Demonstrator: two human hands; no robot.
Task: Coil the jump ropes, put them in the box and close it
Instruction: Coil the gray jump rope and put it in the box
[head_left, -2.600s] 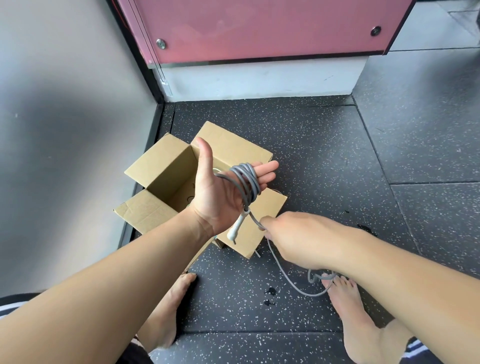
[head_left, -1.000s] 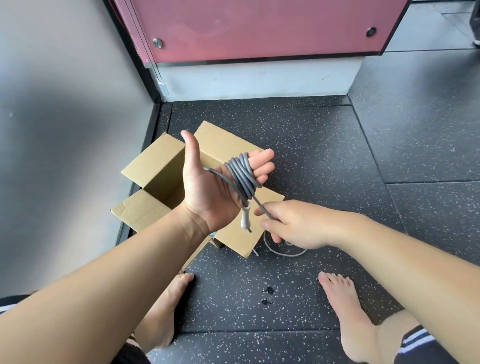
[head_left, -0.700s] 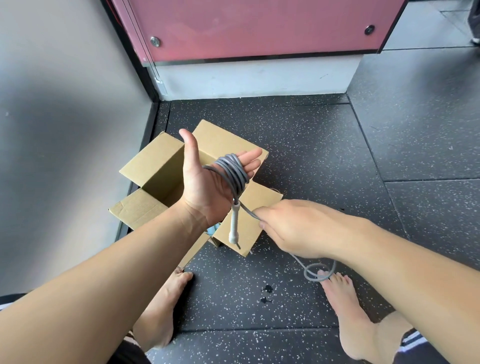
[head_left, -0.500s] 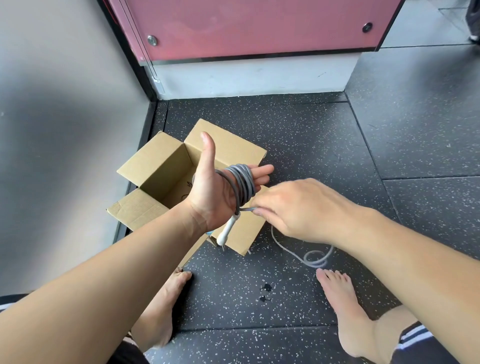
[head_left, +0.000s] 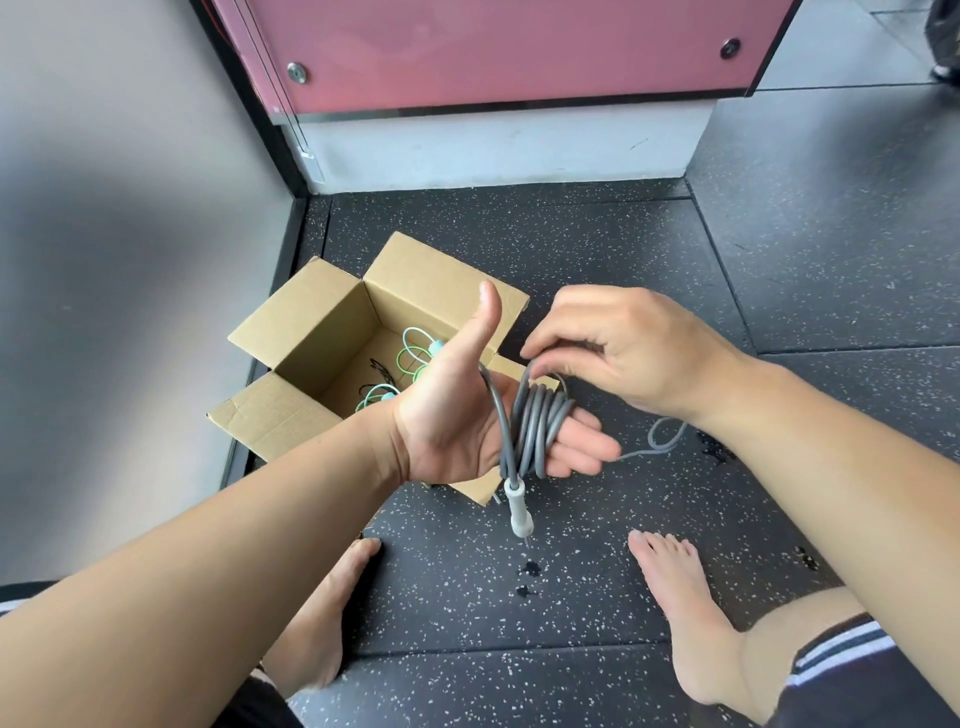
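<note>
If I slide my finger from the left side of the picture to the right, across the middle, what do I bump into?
Grey wall → cardboard box → left hand → right hand → dark speckled floor. The grey jump rope is wound round the left hand's fingers, so it gets no place of its own.

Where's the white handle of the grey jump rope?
In the head view's middle, the white handle dangles just below the grey rope coil, above the dark floor and just right of the cardboard box's near flap.
</note>
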